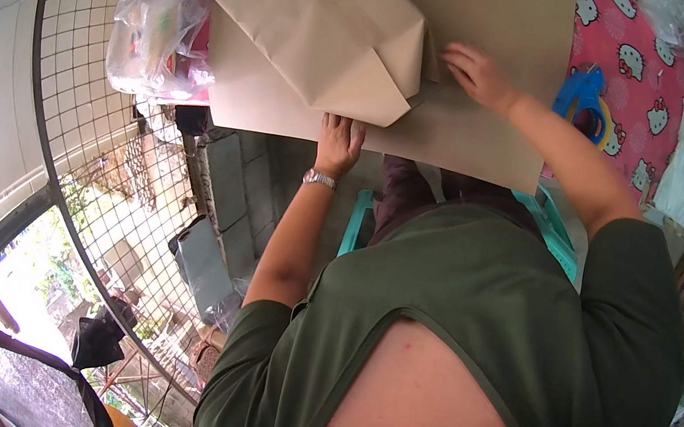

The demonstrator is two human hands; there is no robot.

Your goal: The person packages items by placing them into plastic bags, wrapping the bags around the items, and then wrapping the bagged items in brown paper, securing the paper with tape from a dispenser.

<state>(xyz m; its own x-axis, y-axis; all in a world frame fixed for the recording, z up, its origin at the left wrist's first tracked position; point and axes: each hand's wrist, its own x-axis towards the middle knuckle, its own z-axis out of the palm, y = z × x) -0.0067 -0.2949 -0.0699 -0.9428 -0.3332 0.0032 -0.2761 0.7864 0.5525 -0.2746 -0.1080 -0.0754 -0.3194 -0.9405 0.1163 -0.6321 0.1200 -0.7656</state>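
On the left side of the place, we see a wire mesh (80,67), and at the right a pink cloth (608,43) covers the table. A large flat brown sheet (508,23) lies over this table. On top of the sheet rests a brown paper bag (330,24), folded at its right end; we cannot see whether something is inside. The left hand (338,142) is at the near edge of the bag, with fingertips against it, but we cannot tell if they pinch the paper. The right hand (481,75) is at the folded end, its fingers slightly bent; its grip, too, we cannot tell. Near the left edge of the sheet stands a clear plastic bag (139,54), which contains some red and greenish things, too unclear to name. To the right, a blue tape dispenser (580,86) carries a yellow roll (603,124).
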